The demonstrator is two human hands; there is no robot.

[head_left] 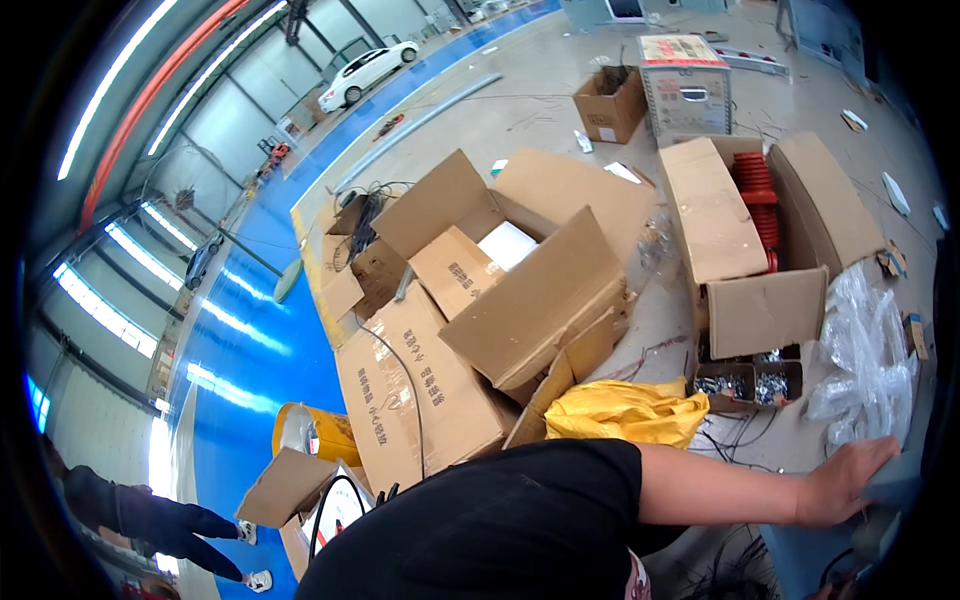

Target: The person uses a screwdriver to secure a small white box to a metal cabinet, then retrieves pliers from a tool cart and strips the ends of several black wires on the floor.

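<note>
Grey floor (545, 90) bears open cartons (540, 300), flaps (825, 195) likely spread for access; lower right, I have the left hand (845, 484) against a blue-grey panel (903, 480), perhaps bracing, grip unclear.

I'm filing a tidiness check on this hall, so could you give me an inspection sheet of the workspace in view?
Surface: grey floor with scattered scraps; glossy blue floor beyond.
Work things: grey-blue panel at lower right, partly out of view.
Clutter: large open cardboard box, red ribbed parts in another box, yellow bag, clear plastic wrap, small metal parts.
Hands: left hand at the panel, fingers curled, grip unclear; right hand not made out.
Cables: black cable across a closed box; dark bundle behind it.
Surroundings: white car, another person standing at left.
</note>
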